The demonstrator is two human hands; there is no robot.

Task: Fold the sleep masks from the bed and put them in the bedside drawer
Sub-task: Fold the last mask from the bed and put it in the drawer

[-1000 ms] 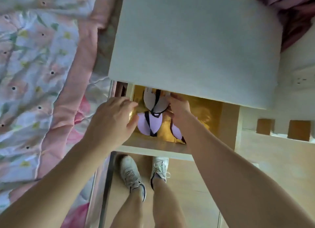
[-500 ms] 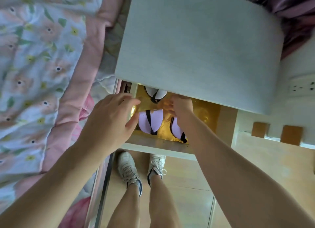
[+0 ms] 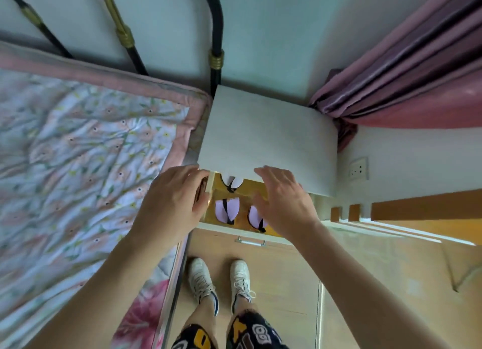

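Bedroom corner seen from above

Floral quilt [image 3: 78, 166] at left, dark bed rails [image 3: 216, 35] far behind it, pink curtain [image 3: 407, 69] far right, wall socket [image 3: 358, 169] right, white sneakers [image 3: 219, 281] near.

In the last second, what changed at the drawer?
The right hand has lifted off the folded sleep masks and now hovers open above the drawer, holding nothing. The left hand stays at the drawer's left edge. The view has also pulled back. Three masks still lie in the open drawer, one half under the nightstand top.
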